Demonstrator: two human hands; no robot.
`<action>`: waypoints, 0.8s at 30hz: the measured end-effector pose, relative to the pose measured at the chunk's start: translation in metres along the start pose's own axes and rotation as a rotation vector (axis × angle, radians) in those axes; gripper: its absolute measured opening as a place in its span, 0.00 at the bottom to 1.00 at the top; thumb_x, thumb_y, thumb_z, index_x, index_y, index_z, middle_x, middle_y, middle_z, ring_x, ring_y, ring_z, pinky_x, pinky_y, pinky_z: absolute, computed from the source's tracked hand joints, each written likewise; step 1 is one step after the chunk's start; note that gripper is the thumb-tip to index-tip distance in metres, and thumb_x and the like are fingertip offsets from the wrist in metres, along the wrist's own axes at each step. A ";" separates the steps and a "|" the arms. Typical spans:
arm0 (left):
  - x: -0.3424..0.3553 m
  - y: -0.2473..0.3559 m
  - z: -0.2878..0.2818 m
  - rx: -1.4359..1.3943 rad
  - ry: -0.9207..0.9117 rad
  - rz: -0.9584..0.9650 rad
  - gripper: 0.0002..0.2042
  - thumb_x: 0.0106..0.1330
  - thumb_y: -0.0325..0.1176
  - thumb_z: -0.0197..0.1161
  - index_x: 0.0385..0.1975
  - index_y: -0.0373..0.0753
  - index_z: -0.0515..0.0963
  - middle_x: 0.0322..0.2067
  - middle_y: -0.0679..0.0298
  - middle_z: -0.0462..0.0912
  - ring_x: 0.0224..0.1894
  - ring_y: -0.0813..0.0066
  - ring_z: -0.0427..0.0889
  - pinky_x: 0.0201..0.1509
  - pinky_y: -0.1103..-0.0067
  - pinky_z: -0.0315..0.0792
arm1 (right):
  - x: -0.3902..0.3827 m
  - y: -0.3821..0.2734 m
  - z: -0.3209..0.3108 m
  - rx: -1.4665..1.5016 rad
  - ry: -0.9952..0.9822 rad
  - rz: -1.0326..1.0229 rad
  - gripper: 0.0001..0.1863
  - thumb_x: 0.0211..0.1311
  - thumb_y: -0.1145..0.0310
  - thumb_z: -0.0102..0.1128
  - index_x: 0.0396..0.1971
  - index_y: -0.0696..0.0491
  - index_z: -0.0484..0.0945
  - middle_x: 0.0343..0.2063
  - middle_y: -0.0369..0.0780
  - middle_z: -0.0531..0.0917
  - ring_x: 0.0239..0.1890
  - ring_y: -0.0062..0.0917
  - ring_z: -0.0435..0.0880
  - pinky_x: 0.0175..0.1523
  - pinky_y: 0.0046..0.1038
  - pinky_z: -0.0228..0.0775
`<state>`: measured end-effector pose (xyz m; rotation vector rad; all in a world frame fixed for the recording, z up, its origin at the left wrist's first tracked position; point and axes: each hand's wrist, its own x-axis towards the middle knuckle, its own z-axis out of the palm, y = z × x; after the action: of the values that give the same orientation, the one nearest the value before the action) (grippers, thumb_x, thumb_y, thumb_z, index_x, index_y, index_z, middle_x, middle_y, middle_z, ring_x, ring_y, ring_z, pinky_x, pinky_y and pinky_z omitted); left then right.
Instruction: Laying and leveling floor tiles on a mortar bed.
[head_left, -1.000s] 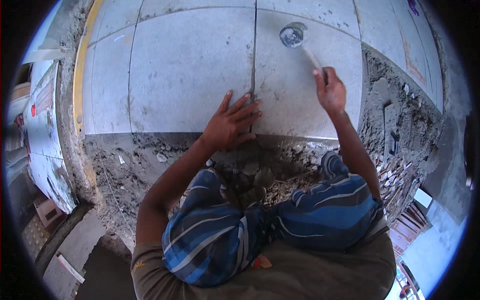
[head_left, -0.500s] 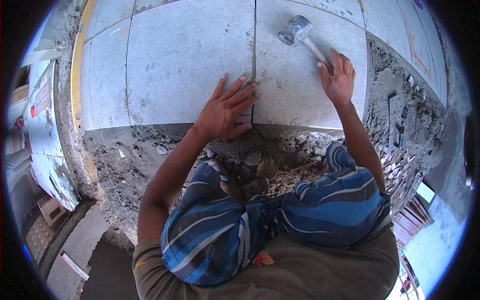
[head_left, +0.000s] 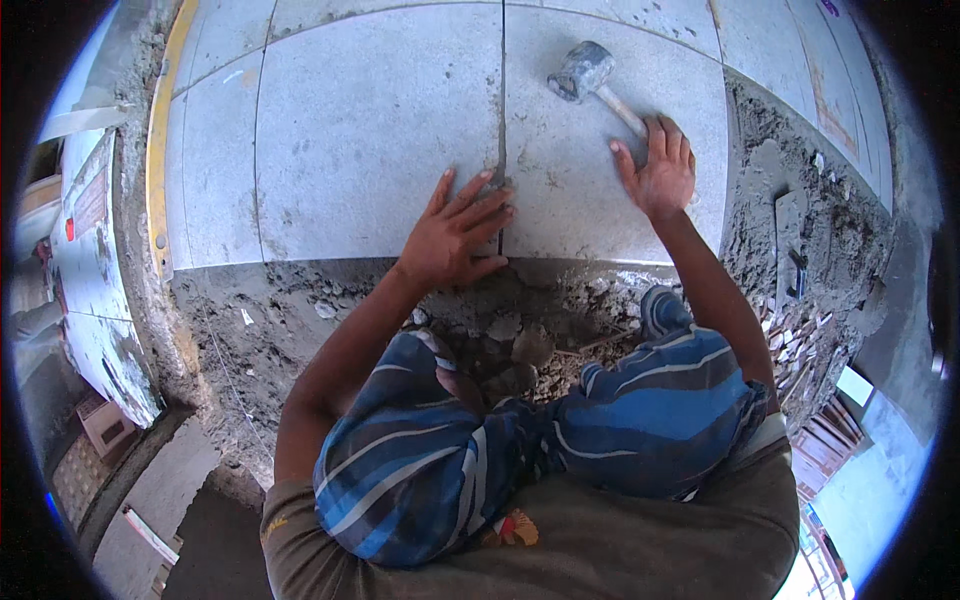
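My left hand point(head_left: 457, 232) lies with fingers spread across the joint between two large grey floor tiles, at their near edge. Its fingertips reach onto the right tile point(head_left: 560, 215), while most of the palm rests by the left tile point(head_left: 370, 140). A rubber mallet point(head_left: 583, 72) with a dark, dusty head and a pale handle lies on the right tile. At the end of that handle is my right hand point(head_left: 665, 175), its thumb held apart from the fingers and no closed grip visible. The handle's tip is partly hidden by the fingers.
Rough wet mortar and rubble point(head_left: 520, 345) lie between the tiles and my knees. A trowel point(head_left: 790, 245) rests on mortar at the right, beside broken tile pieces point(head_left: 790, 335). A yellow straightedge point(head_left: 158, 160) runs along the left tile edge, and a string crosses the mortar below it.
My right hand has shifted slightly left beside the mallet handle. The left hand stays spread at the tile joint. The whole view has moved a little.
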<state>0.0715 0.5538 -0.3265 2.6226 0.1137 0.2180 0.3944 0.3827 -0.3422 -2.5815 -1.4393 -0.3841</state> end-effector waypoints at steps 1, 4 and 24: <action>0.000 0.000 0.000 -0.002 0.018 0.009 0.33 0.54 0.48 0.76 0.61 0.45 0.78 0.71 0.66 0.68 0.79 0.58 0.55 0.80 0.46 0.43 | 0.000 0.000 0.000 0.003 0.002 0.002 0.39 0.66 0.37 0.58 0.64 0.53 0.68 0.62 0.48 0.72 0.64 0.46 0.72 0.67 0.48 0.64; 0.000 0.001 -0.001 -0.016 0.014 0.012 0.32 0.53 0.48 0.76 0.59 0.44 0.78 0.71 0.66 0.69 0.78 0.58 0.55 0.80 0.46 0.44 | 0.000 -0.001 -0.001 0.004 0.009 -0.003 0.39 0.66 0.37 0.58 0.63 0.54 0.69 0.61 0.49 0.73 0.63 0.46 0.73 0.67 0.47 0.65; -0.001 0.003 0.000 0.009 0.062 0.013 0.31 0.54 0.46 0.74 0.59 0.43 0.78 0.69 0.64 0.71 0.77 0.57 0.58 0.79 0.48 0.46 | -0.022 -0.065 -0.020 0.222 -0.107 -0.412 0.38 0.72 0.47 0.53 0.71 0.57 0.61 0.71 0.53 0.63 0.75 0.48 0.58 0.78 0.56 0.41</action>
<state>0.0708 0.5508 -0.3247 2.6273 0.1188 0.3047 0.3252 0.3937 -0.3281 -2.1561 -1.9333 -0.1242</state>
